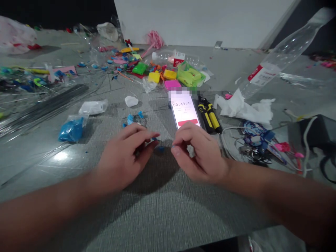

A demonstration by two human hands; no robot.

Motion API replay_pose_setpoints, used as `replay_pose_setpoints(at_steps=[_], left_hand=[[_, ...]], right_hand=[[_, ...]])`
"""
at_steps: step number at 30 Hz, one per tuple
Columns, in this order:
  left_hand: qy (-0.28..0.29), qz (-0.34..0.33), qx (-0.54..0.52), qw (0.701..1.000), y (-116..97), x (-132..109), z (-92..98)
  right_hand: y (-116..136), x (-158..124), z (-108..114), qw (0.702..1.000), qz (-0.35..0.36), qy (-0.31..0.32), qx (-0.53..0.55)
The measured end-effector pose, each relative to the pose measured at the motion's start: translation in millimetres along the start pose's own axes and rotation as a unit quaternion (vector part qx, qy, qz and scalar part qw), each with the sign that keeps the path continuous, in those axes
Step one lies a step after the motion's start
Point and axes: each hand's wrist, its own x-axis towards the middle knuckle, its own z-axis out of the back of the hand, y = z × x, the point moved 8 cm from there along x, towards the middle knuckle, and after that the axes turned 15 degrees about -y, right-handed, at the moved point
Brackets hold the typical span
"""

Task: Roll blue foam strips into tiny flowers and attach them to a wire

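- Head view: left hand [123, 157] fingers narrowed, apparently pinching a tiny blue plastic bead [154, 139]; right hand [199, 154] curled, its hold cannot be told.
- Bead location: low over the grey textured worktop [162, 210], mid-width, nearer the front edge.
- Brace both wrists on the worktop; pinch lightly.

a small piece [160, 148] lies just before the phone [185, 111], pliers [209, 117] right of the phone.

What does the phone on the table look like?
The phone lies flat, face up, on the grey table. Its screen glows white, showing a timer at 00:49:47 above a red bar. Its top end is blurred. A black-and-yellow tool lies along its right side, and the right hand hides its near end.
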Motion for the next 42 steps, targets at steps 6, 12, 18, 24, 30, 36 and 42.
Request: replay_pose_setpoints(at_steps=[6,12,18,24,30,36,42], left_hand=[[0.041,-0.055,0.062,0.996,3.1,-7.5,-12.4],[0.034,-0.041,0.066,0.996,2.4,-9.0,-12.4],[0.018,-0.046,0.046,0.998,-3.4,-6.7,-9.7],[0.003,0.099,-0.047,0.994,9.7,-5.9,0.0],[0.028,0.412,-0.36,0.837,25.2,-24.8,-19.6],[0.135,0.48,-0.41,0.764,16.3,-45.2,-36.8],[0.192,0.483,-0.474,0.711,6.7,-54.1,-43.9]], right_hand=[[-9.4,-3.2,-10.0,0.999,-0.008,0.024,-0.025],[-18.8,-4.9,-12.8,0.997,-0.043,0.033,-0.051],[-17.3,-3.6,-14.2,0.997,-0.042,0.05,-0.046],[-21.7,-3.7,-10.5,0.995,-0.067,0.035,-0.063],[-15.0,-1.6,-10.1,0.998,-0.039,0.024,-0.039],[8.4,-1.7,-7.8,0.998,0.037,0.031,0.031],[17.6,-6.9,-12.0,0.995,0.071,0.072,0.01]])
